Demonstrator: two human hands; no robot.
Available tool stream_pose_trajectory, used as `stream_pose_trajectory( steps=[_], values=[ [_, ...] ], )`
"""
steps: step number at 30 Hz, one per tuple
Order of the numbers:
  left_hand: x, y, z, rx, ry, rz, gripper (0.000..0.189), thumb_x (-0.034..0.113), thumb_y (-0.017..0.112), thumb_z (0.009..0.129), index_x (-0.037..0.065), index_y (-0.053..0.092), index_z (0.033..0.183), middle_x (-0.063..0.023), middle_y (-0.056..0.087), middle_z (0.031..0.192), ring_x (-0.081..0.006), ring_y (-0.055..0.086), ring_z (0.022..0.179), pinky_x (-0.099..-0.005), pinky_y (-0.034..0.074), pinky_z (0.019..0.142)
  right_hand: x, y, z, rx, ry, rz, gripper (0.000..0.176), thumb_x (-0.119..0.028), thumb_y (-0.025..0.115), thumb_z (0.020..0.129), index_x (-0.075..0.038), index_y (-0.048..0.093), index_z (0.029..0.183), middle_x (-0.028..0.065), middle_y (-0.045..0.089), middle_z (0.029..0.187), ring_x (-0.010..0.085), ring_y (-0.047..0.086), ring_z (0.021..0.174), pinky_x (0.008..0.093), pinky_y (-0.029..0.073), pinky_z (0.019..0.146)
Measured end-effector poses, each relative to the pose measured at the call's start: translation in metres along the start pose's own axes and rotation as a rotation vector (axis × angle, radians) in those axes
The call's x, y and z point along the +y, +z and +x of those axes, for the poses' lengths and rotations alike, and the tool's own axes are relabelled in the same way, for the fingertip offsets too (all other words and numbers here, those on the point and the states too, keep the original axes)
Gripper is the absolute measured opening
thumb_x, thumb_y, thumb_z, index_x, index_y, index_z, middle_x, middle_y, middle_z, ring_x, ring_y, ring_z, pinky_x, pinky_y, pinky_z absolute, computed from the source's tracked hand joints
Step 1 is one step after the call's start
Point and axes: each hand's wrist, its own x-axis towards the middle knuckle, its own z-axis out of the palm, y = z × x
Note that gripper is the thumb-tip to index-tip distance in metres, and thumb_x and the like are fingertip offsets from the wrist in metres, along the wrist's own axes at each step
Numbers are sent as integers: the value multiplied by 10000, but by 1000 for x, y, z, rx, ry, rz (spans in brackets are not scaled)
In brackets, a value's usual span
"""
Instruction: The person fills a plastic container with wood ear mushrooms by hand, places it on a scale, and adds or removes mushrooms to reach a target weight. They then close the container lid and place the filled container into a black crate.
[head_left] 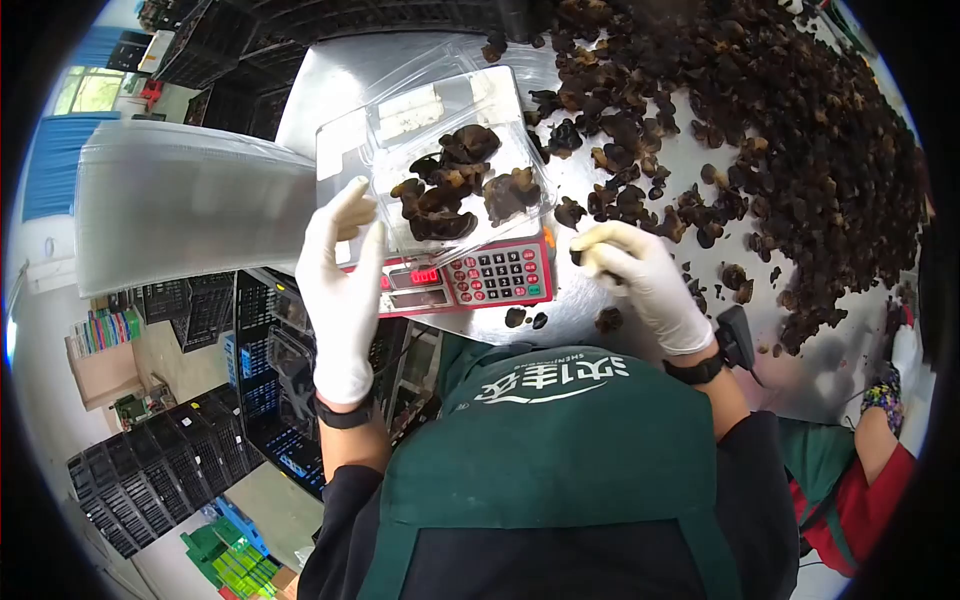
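My left hand, in a white glove, is at the left edge of a digital scale with its fingers apart and nothing in it. On the scale's platform sits a clear plastic box, holding several dark brown wood ear mushrooms. The red display on the front panel shows zeros. To the right of the scale, my right hand, also white-gloved, has its fingers curled together. A small dark piece of wood ear mushroom shows at its fingertips.
A large heap of wood ear mushrooms covers the right of the metal table. Stacked clear boxes lie at left. Black crates stand beyond. Another person's gloved hand is at far right.
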Motion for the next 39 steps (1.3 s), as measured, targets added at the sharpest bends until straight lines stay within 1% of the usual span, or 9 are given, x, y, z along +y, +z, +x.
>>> stream_pose_trajectory(
  steps=[6, 9, 17, 20, 23, 29, 32, 35, 39],
  values=[
    [-4, 11, 16, -262, 271, 363, 282, 40, 727, 791, 82, 695, 1068, -88, 685, 993, -275, 646, 978, -376, 485, 889, 22, -31, -23, 148, 28, -168, 186, -94, 585, 954, -24, 708, 1074, -84, 513, 695, 11, 400, 601, 189, 294, 536],
    [-21, 31, 16, -371, 332, 599, 300, 110, 768, 759, 133, 701, 1050, -54, 656, 970, -244, 621, 968, -376, 432, 885, 45, -39, -30, 161, -100, -441, 183, -76, 648, 909, -63, 715, 1079, -51, 535, 661, 46, 440, 573, 234, 357, 528],
    [35, 47, 22, -300, 582, 316, 475, -1, 728, 726, 140, 673, 1177, -62, 647, 1112, -276, 610, 1038, -380, 468, 880, 96, -42, -55, 225, -278, -1098, 464, -143, 749, 805, -167, 629, 1253, 45, 623, 704, 240, 631, 639, 360, 510, 602],
    [18, 70, 33, -422, 663, 406, 284, 10, 725, 730, 78, 719, 1006, -72, 652, 1107, -290, 618, 1023, -387, 494, 864, 103, -42, -57, 228, -276, -1158, 518, -165, 742, 818, -175, 583, 1311, 49, 636, 736, 247, 644, 676, 374, 519, 637],
    [0, 69, 41, -366, 478, 109, 129, 42, 727, 738, 56, 724, 866, -62, 664, 997, -269, 623, 994, -374, 490, 869, 100, -41, -60, 232, -167, -1129, 510, -177, 751, 811, -167, 593, 1296, 57, 642, 772, 246, 656, 720, 375, 522, 654],
    [-3, 53, 33, -407, 69, -423, 142, -28, 700, 840, 6, 728, 975, -66, 686, 1077, -163, 648, 1006, -287, 504, 898, 136, -43, -44, 321, -528, -1097, 359, -189, 756, 797, -128, 652, 1136, 46, 602, 756, 223, 612, 668, 338, 510, 633],
    [7, 47, 27, -379, -3, -502, 164, -24, 682, 884, 0, 706, 1045, -61, 684, 1102, -150, 655, 1010, -275, 506, 937, 142, -43, -39, 315, -529, -1127, 214, -142, 736, 821, -63, 649, 999, 41, 633, 769, 167, 613, 659, 304, 503, 634],
    [22, 49, 15, -339, 46, -511, 167, -46, 681, 878, -11, 697, 1041, -62, 684, 1080, -144, 655, 984, -283, 511, 924, 137, -51, -43, 281, -172, -646, 202, -151, 721, 840, -53, 666, 1008, 84, 672, 818, 205, 640, 696, 322, 519, 670],
    [40, 72, -12, -501, 91, -521, 152, -58, 688, 871, 5, 685, 1010, -23, 660, 1014, -80, 610, 931, -218, 486, 806, 96, -61, -68, 243, -9, -43, 168, -190, 641, 958, -26, 667, 990, -11, 598, 694, 36, 503, 577, 194, 397, 513]
  ],
)
